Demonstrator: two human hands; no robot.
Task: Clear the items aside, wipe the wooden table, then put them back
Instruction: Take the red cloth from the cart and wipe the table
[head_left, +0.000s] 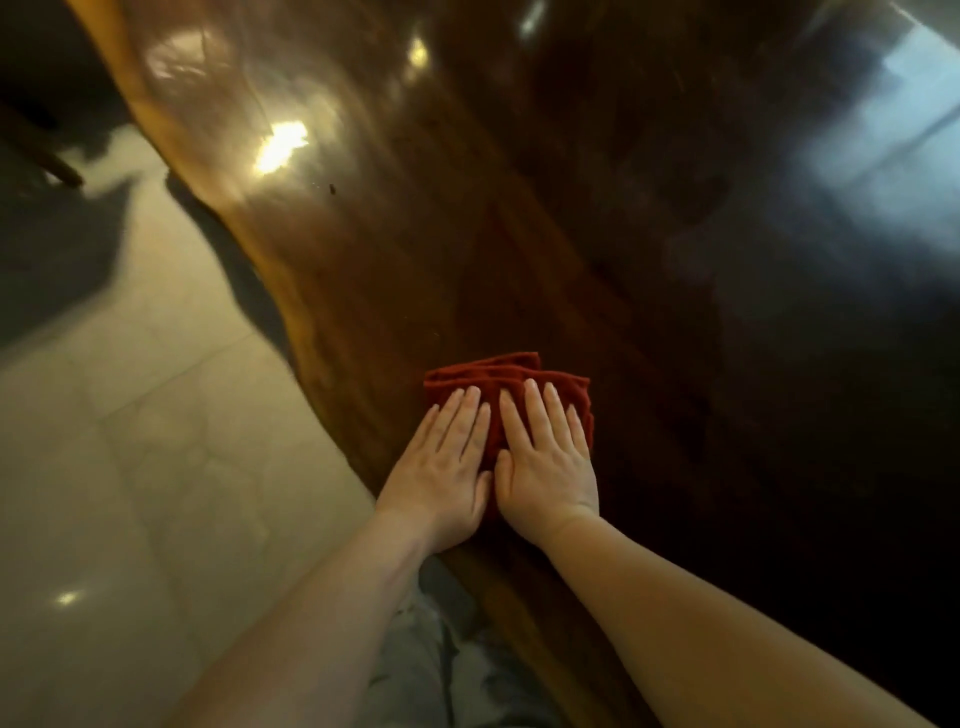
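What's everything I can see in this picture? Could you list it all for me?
wooden table: one, glossy dark brown with a lighter wavy edge, fills the middle and right of the view
cloth: one, red, folded, flat on the table near its left edge, under both hands
floor: pale shiny tiles, left of the table
dark furniture: blurred, far left; cannot tell what it is
clothing: grey, bottom centre, on the person
left hand: one, bare, pressed flat on the cloth
right hand: one, bare, pressed flat on the cloth beside the left
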